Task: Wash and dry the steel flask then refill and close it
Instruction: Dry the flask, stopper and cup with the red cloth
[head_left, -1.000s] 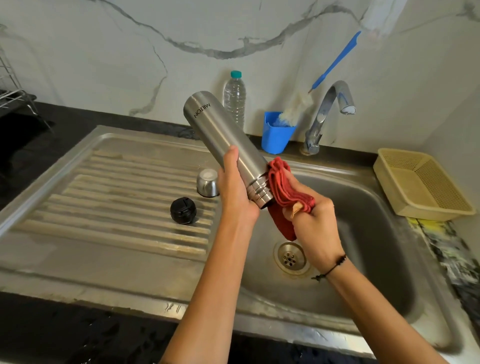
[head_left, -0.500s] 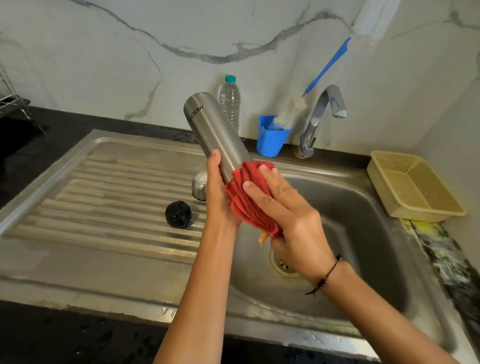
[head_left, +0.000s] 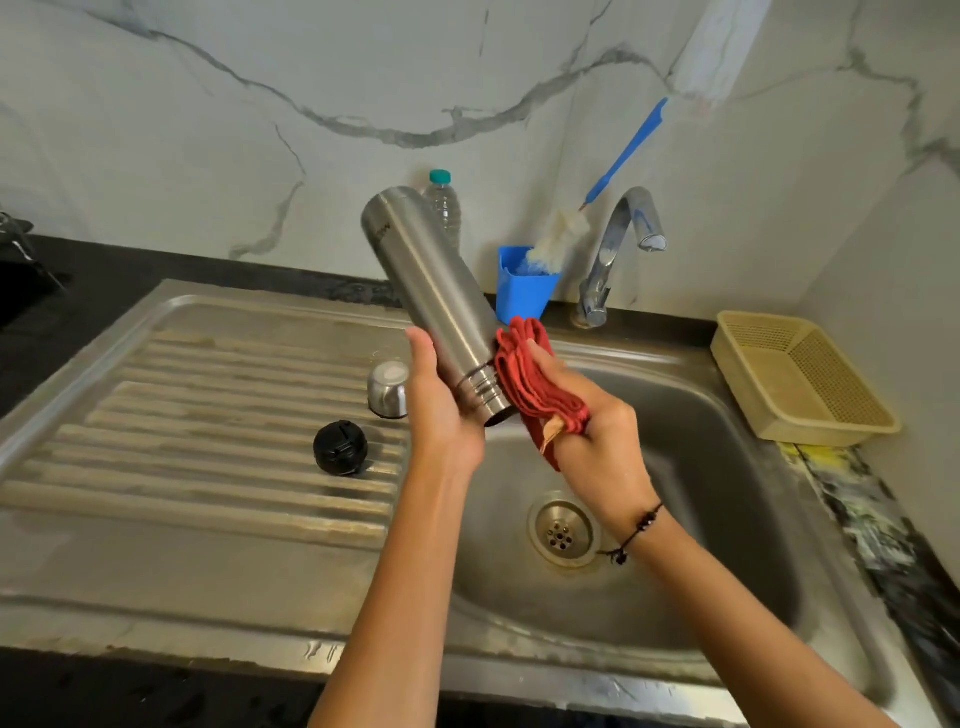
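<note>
The steel flask (head_left: 431, 288) is upside down and tilted, its open threaded neck pointing down over the sink basin (head_left: 727, 519). My left hand (head_left: 441, 410) grips it near the neck. My right hand (head_left: 597, 431) holds a folded red cloth (head_left: 535, 384) pressed against the right side of the neck. The flask's black stopper (head_left: 340, 448) and its steel cap (head_left: 388, 389) lie on the ribbed drainboard (head_left: 182, 441) to the left.
A clear plastic water bottle (head_left: 445, 208) stands against the wall behind the flask. A blue cup (head_left: 524, 286) holds a blue-handled bottle brush (head_left: 613, 176). The tap (head_left: 618, 249) stands behind the basin, and a yellow basket (head_left: 800, 379) sits at the right.
My right hand has slid the red cloth from over the flask's lower body to the right side of its neck, so the threaded neck shows again. My left hand keeps its grip.
</note>
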